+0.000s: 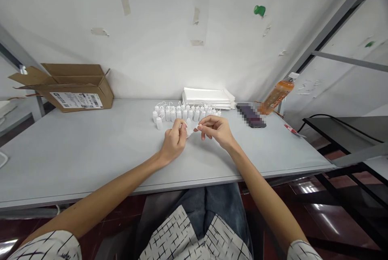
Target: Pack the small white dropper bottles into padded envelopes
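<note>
Small white plastic piece sits between the two hands, above the grey table, partly hidden by fingers, so its exact shape is hard to make out. The left hand is curled closed, its fingers bunched around the left side of the piece and holding it. The right hand is half closed, with thumb and forefinger pinched together at the right edge of the piece; whether they grip it or only touch it cannot be told. Just beyond the hands, a crowded group of white plastic squeeze bottles stands upright on the grey table, and one white bottle stands a little in front of the group. Behind the bottles lies a stack of flat white packets, close to the wall. To the right, a pixelated phone lies flat on the table, and an orange drink bottle with a white cap leans tilted beyond it, near a small red-and-white packet by the table's corner. Far left, an open cardboard box with a shipping label sits on the table against the white wall, which carries scraps of tape
</note>
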Demonstrator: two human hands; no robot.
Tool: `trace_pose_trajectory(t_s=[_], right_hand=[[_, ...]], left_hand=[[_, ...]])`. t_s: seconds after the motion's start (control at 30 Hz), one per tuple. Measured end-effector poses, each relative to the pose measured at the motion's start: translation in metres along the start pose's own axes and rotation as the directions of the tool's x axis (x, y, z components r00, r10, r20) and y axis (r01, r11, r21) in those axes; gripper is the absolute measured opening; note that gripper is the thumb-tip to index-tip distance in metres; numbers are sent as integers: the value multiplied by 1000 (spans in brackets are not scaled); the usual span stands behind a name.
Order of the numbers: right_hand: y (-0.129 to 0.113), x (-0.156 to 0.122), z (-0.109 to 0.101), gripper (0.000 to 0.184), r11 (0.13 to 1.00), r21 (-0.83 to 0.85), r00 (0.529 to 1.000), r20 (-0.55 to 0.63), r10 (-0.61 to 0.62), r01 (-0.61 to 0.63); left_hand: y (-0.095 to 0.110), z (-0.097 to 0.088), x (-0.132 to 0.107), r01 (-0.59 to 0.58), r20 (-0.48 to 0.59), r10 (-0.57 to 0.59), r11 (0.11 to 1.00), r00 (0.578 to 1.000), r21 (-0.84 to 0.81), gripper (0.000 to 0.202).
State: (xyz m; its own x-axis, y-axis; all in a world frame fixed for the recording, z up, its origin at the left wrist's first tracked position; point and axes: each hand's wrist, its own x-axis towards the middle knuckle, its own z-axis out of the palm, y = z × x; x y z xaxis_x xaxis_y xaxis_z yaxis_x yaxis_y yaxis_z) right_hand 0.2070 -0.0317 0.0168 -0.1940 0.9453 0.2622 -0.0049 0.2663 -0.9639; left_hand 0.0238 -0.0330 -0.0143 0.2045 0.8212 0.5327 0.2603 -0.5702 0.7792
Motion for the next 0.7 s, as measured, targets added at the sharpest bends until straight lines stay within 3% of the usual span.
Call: trace_pose_trajectory(t_s=[0.17, 0.5, 0.7], right_hand=[[-1, 2, 16, 31, 1000, 24, 1000, 11, -19, 18], [6, -1, 16, 31, 992, -123, 1000, 11, -23, 24], [4, -6, 13, 35, 995, -100, 994, 104, 33, -23]], left_hand=[[-3, -3, 6, -16, 19, 14, 997, 1000, 80, 15], [-3, -8, 8, -69, 83, 49, 964, 995, 258, 13], [1, -8, 7, -110, 227, 48, 957, 973, 268, 16]])
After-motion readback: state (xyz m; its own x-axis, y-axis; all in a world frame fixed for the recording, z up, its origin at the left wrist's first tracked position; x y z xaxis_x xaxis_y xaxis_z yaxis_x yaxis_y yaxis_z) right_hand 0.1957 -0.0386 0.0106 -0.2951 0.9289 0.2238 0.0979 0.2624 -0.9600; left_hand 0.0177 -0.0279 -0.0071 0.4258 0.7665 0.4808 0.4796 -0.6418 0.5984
